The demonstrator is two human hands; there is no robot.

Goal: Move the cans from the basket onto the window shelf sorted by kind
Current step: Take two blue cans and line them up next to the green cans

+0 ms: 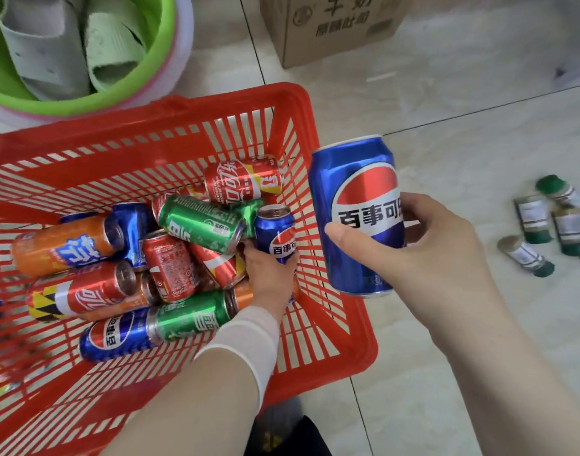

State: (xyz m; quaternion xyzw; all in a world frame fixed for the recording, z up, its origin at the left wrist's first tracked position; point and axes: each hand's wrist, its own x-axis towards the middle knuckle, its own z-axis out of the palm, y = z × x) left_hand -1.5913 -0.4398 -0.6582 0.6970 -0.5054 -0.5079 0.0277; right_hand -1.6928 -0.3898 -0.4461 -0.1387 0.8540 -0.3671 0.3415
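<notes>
**A:** What takes up most of the frame?

**B:** The red plastic basket (pixel 216 97), across the left and centre, standing on a tiled floor. The window shelf is not in view.

**A:** And inside it?

**B:** A loose heap of cans on their sides, all kinds mixed: a red Coca-Cola can (pixel 242 181), a green Sprite can (pixel 203 222), an orange Fanta can (pixel 64 245), and a lying Pepsi can (pixel 117 334) towards the lower left.

**A:** The hands?

**B:** The right hand (pixel 423 245), right of centre, wraps thumb and fingers round an upright blue Pepsi can (pixel 354 215), held outside the basket's right wall. The left hand (pixel 268 274) reaches into the basket's right end and grips a second Pepsi can (pixel 277 235) from below, top end up.

**A:** So which step is this?

**B:** I judge it to be gathering one kind, the Pepsi, a can per hand. Next, the left hand needs to lift its can clear of the neighbours and the rim. Then both cans go to the shelf, set down together.
</notes>
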